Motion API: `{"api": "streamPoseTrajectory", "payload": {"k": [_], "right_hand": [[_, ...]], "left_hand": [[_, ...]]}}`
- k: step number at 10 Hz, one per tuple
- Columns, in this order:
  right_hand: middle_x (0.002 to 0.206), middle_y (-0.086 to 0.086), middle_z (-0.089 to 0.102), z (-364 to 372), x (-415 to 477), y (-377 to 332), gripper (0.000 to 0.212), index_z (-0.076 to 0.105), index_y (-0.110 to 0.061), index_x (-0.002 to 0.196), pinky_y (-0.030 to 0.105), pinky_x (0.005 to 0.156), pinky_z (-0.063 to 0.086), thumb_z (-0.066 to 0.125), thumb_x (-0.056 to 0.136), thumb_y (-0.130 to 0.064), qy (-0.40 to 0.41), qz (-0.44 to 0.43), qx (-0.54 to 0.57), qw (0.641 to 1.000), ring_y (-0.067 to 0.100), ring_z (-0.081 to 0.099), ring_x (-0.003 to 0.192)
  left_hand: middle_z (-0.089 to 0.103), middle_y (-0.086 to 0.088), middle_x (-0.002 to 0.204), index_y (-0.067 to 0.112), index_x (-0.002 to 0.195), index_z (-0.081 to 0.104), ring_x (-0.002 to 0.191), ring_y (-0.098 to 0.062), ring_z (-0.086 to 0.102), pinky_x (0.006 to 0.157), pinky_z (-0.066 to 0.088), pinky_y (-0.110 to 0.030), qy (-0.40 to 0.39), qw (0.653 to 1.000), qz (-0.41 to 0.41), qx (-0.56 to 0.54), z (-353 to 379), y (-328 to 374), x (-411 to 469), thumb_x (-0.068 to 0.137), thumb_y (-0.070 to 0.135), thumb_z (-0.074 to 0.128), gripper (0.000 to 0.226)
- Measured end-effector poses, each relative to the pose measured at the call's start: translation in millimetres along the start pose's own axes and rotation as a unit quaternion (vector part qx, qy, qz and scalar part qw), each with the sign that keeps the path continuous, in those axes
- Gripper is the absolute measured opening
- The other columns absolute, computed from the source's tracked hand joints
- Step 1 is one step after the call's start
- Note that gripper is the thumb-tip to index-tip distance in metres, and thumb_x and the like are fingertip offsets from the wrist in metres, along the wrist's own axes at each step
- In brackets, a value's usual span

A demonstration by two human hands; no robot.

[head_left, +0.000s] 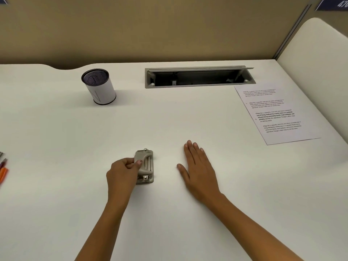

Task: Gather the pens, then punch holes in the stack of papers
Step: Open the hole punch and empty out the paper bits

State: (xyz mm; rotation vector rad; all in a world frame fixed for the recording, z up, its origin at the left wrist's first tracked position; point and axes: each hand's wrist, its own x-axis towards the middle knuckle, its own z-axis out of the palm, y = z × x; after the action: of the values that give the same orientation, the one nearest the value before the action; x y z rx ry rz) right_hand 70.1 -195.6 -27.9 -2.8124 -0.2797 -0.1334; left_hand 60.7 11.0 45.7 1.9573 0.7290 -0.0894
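Hole punch [146, 166]: grey metal, two-hole type, flat on the desk at centre, long axis running 12 to 6 o'clock. Papers [275, 112]: white printed sheets, lying flat at 2 o'clock, skewed clockwise. Pens [3, 169]: orange and dark barrels at the 9 o'clock edge, mostly cut off by the frame.

Office cubicle: desk [169, 119], partition [150, 29] (cable tray [199, 77]).
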Motion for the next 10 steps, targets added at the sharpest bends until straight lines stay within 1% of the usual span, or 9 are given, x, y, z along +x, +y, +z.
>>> {"api": "streamPoseTrajectory", "payload": {"k": [1, 2, 3, 4, 5, 6, 8, 9, 10], "right_hand": [[0.162, 0.001, 0.012, 0, 0, 0, 0.064, 0.017, -0.013, 0.153, 0.029, 0.122, 0.003, 0.028, 0.100, -0.046, 0.000, 0.002, 0.001, 1.000, 0.013, 0.006, 0.150], [0.162, 0.001, 0.012, 0, 0, 0, 0.064, 0.017, -0.013, 0.153, 0.029, 0.122, 0.003, 0.028, 0.100, -0.046, -0.002, 0.001, -0.005, 1.000, 0.013, 0.006, 0.150], [0.162, 0.001, 0.012, 0, 0, 0, 0.064, 0.017, -0.013, 0.153, 0.029, 0.122, 0.003, 0.028, 0.100, -0.046, -0.001, 0.001, -0.005, 1.000, 0.013, 0.006, 0.150], [0.162, 0.000, 0.013, 0, 0, 0, 0.064, 0.017, -0.013, 0.153, 0.029, 0.122, 0.004, 0.028, 0.100, -0.046, 0.000, 0.002, -0.004, 1.000, 0.012, 0.006, 0.150], [0.162, -0.001, 0.012, 1, 0, 1, 0.064, 0.017, -0.013, 0.153, 0.029, 0.122, 0.005, 0.028, 0.100, -0.046, -0.001, 0.004, -0.001, 1.000, 0.011, 0.005, 0.150], [0.162, -0.001, 0.012, 2, 0, 1, 0.063, 0.017, -0.014, 0.153, 0.030, 0.122, 0.006, 0.030, 0.100, -0.046, -0.001, 0.005, 0.003, 1.000, 0.010, 0.005, 0.150], [0.162, -0.001, 0.013, 3, 0, 2, 0.063, 0.018, -0.013, 0.153, 0.031, 0.123, 0.007, 0.031, 0.100, -0.045, -0.002, 0.005, 0.002, 1.000, 0.011, 0.006, 0.150], [0.162, 0.000, 0.014, 3, 0, 2, 0.063, 0.018, -0.013, 0.152, 0.032, 0.123, 0.008, 0.031, 0.100, -0.046, -0.001, 0.006, -0.001, 1.000, 0.012, 0.007, 0.150], [0.162, 0.000, 0.013, 2, 1, 2, 0.064, 0.017, -0.013, 0.153, 0.031, 0.123, 0.007, 0.029, 0.100, -0.046, -0.005, 0.006, -0.001, 1.000, 0.012, 0.006, 0.150]], "left_hand": [[0.067, 0.007, 0.072, 0.010, 0.099, 0.069, 0.065, -0.014, 0.067, 0.057, 0.043, -0.020, -0.013, 0.999, -0.014, -0.029, -2, -2, 4, 0.086, 0.021, 0.067, 0.017], [0.070, 0.001, 0.074, 0.011, 0.096, 0.070, 0.063, -0.018, 0.069, 0.073, 0.055, -0.032, -0.021, 0.996, -0.029, -0.076, -5, -5, 5, 0.085, 0.018, 0.068, 0.013], [0.072, -0.002, 0.076, 0.016, 0.091, 0.069, 0.066, -0.021, 0.070, 0.085, 0.056, -0.042, -0.020, 0.993, -0.037, -0.109, -10, -8, 3, 0.085, 0.017, 0.068, 0.006], [0.073, -0.001, 0.079, 0.024, 0.085, 0.067, 0.071, -0.023, 0.071, 0.087, 0.055, -0.045, 0.017, 0.994, -0.028, -0.107, -22, -14, 1, 0.084, 0.019, 0.069, 0.006], [0.072, 0.000, 0.079, 0.026, 0.085, 0.066, 0.073, -0.024, 0.071, 0.087, 0.054, -0.044, 0.044, 0.994, -0.026, -0.095, -33, -18, 0, 0.083, 0.020, 0.070, 0.007], [0.073, -0.005, 0.084, 0.020, 0.094, 0.068, 0.079, -0.028, 0.070, 0.084, 0.053, -0.040, 0.074, 0.994, -0.038, -0.068, -46, -26, 3, 0.084, 0.022, 0.069, 0.010], [0.068, -0.002, 0.081, 0.013, 0.105, 0.069, 0.085, -0.031, 0.068, 0.073, 0.042, -0.031, 0.099, 0.994, -0.043, -0.019, -54, -38, 6, 0.087, 0.023, 0.066, 0.021], [0.068, -0.001, 0.080, 0.013, 0.104, 0.069, 0.085, -0.031, 0.068, 0.072, 0.042, -0.031, 0.101, 0.994, -0.038, -0.014, -55, -39, 6, 0.087, 0.023, 0.065, 0.020], [0.071, -0.007, 0.089, 0.011, 0.104, 0.068, 0.073, -0.025, 0.068, 0.062, 0.041, -0.025, 0.090, 0.996, -0.026, 0.009, -56, -39, 8, 0.088, 0.022, 0.064, 0.020]]}}
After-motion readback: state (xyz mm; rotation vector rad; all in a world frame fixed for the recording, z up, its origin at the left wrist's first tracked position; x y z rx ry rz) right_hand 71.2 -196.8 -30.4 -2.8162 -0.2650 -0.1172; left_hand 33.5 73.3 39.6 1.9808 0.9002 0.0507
